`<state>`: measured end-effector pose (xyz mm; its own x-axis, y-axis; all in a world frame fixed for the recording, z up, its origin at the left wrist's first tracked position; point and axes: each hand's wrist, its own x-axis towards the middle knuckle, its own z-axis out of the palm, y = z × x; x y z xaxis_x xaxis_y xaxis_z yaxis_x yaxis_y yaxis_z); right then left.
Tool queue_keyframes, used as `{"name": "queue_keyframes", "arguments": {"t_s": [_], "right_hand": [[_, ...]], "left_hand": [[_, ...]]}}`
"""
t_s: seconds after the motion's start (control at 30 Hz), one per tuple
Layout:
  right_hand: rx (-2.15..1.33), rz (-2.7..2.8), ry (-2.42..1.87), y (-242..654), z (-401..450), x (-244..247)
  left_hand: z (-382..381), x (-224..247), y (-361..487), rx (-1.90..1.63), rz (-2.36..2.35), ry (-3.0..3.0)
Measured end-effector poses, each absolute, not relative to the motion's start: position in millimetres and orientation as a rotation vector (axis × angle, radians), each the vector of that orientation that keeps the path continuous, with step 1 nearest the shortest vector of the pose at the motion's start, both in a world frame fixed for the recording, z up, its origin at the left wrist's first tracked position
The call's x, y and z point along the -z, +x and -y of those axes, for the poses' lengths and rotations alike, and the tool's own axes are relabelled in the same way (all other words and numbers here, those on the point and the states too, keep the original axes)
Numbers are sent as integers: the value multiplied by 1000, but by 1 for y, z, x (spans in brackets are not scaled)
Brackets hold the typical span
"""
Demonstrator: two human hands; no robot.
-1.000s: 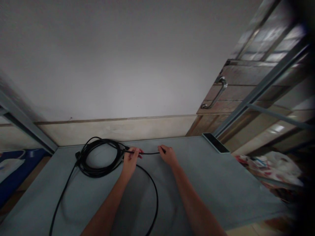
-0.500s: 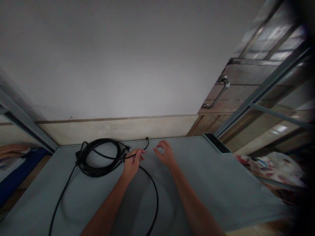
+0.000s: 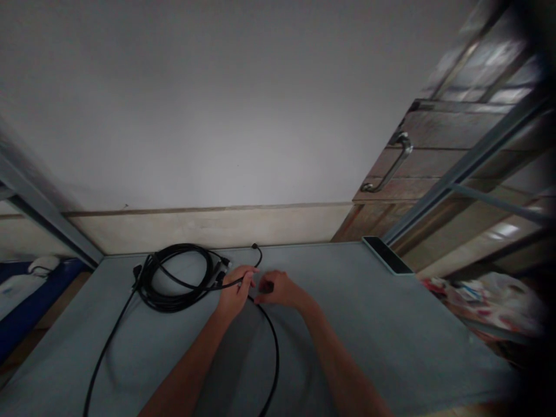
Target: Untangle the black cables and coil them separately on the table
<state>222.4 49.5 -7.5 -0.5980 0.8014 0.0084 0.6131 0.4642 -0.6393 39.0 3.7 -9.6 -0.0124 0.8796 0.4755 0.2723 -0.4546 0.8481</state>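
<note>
Smooth grey table bearing a thin, glossy black cable wound in round loops at its far left. Left hand pinches one strand beside the coil; right hand, fingers curled, touches the adjoining loose loop.

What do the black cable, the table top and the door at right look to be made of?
Cable: rubber or plastic jacket, matte black; it bends in soft loops. The left hand pinches it. Table top: smooth grey, dull finish, probably painted or laminated; cannot tell which. Door: brown wood, panel lines showing, with a shiny metal handle.
</note>
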Motion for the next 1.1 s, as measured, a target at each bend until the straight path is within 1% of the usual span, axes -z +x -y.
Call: {"name": "queue_keyframes", "arguments": {"t_s": [0.23,0.4,0.57,0.77,0.83,0.97,1.1], "right_hand": [[-722,2507,-1156,210,-41,12],[-674,2435,-1212,213,-47,21],[-557,2320,-1269,222,-62,25],[-489,2085,-1516,273,-94,32],[-416,1992,-1534,296,-104,38],[-251,1747,-1717,335,-117,49],[-200,1658,-1901,352,-119,52]], "left_hand": [[-5,19,41,-1438,-1191,1836],[-6,17,42,-1341,-1140,1893],[-7,14,41,-1344,-1115,1880],[-6,11,34,-1421,-1182,1857],[-7,11,33,-1450,-1195,1848],[-7,10,31,-1540,-1192,1834],[-7,8,29,-1608,-1193,1805]]}}
